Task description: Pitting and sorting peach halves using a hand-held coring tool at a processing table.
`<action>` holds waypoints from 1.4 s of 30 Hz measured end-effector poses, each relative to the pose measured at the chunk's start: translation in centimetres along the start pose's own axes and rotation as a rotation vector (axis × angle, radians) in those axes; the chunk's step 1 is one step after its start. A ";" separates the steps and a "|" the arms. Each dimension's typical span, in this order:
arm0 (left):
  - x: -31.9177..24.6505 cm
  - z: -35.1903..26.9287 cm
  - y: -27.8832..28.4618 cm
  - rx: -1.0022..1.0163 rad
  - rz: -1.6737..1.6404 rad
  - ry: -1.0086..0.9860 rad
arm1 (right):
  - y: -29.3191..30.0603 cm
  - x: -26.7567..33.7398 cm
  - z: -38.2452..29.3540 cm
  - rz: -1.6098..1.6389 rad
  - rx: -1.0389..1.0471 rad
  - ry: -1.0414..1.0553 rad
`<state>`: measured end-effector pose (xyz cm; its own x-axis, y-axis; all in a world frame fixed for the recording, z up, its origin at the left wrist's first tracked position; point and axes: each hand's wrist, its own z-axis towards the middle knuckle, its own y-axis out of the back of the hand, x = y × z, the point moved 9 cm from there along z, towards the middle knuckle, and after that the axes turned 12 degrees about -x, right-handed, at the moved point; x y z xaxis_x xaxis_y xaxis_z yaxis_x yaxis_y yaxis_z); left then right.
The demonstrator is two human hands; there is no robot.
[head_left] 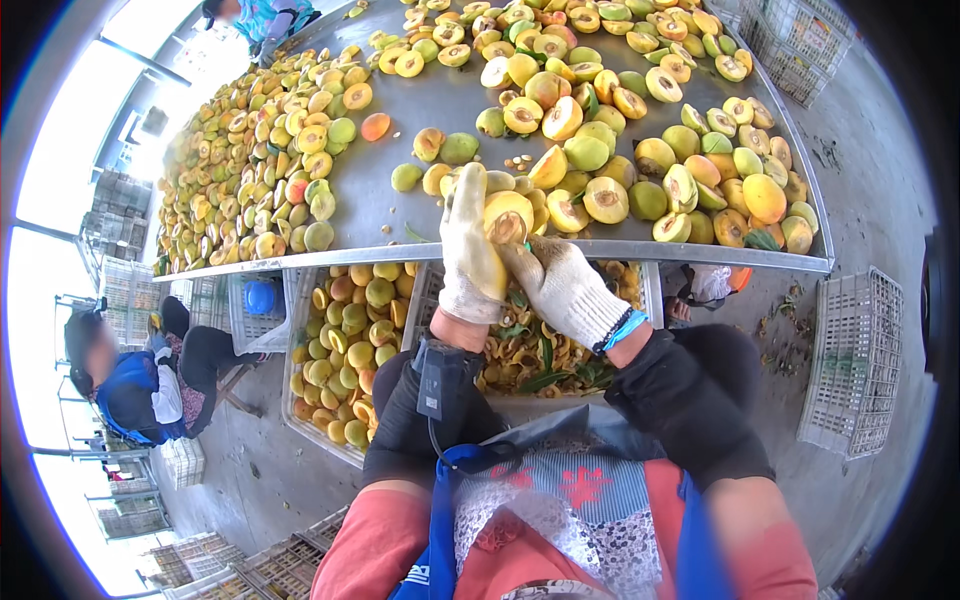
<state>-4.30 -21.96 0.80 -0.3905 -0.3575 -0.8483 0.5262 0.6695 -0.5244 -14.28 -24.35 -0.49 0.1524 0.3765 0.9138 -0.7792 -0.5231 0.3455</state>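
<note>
My left hand (472, 251), in a pale glove, holds a cut half of a yellow stone fruit (508, 213) just above the near rim of a metal table (495, 253). Against the fruit's cut face, my right hand (559, 281), in a knitted glove with a blue band at the wrist, grips a small tool with a curved metal loop (511, 227); its handle is mostly hidden by the fingers. Around both hands on the table lie whole and halved fruits (606, 199), some with brown pits. A few loose seeds (517, 162) lie behind the hands.
A large heap of halved fruit (247, 172) covers the table's left side. Below the rim stand a crate of fruit (349, 345) and a crate of scraps and leaves (547, 360). An empty plastic crate (853, 364) stands at right. One person sits at left; another is at the far table edge.
</note>
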 end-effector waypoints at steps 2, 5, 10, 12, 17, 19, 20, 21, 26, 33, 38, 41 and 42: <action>-0.2 -0.1 -0.5 0.018 0.060 0.031 | -0.2 -0.1 -0.3 0.123 0.063 -0.070; -0.9 -0.7 -1.5 0.048 0.181 0.059 | -0.6 0.0 -1.2 0.330 0.176 -0.305; 0.0 0.5 -0.7 0.187 0.247 0.004 | -1.5 0.3 -3.6 0.525 0.410 -0.630; -0.6 0.8 -1.2 0.179 0.432 -0.303 | -0.8 -0.2 -5.1 0.680 0.476 -0.888; 1.4 -0.7 -5.3 0.321 0.242 0.115 | 1.6 -1.6 -4.6 0.781 0.460 -0.900; 1.6 -0.7 -5.1 0.213 0.091 0.103 | 1.9 -2.0 -4.0 0.663 0.383 -0.800; 2.4 -0.3 -5.3 0.228 -0.032 0.121 | 2.3 -2.5 -3.7 0.567 0.321 -0.745; 2.5 -0.3 -5.2 0.207 0.033 0.093 | 2.6 -2.7 -3.6 0.548 0.294 -0.743; 0.0 -1.3 -6.6 0.296 0.320 -0.348 | 3.4 -3.1 -3.9 0.879 0.360 -0.912; 0.7 -0.7 -6.8 0.243 0.159 -0.342 | 5.7 -2.9 -2.4 0.392 0.257 -0.560; 1.4 -1.0 -5.9 0.148 -0.115 -0.083 | 5.9 -2.0 -0.4 0.022 0.212 -0.006; 1.3 -1.3 -5.8 0.133 -0.161 -0.026 | 5.8 -2.2 -1.1 -0.003 0.254 -0.150; 1.2 -1.6 -5.5 0.107 -0.219 0.053 | 5.7 -2.1 -1.3 0.015 0.236 -0.148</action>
<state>-8.86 -24.99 2.80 -0.5416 -0.4502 -0.7099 0.5005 0.5058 -0.7026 -19.85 -27.10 -0.76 0.2428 0.2602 0.9345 -0.6212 -0.6982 0.3558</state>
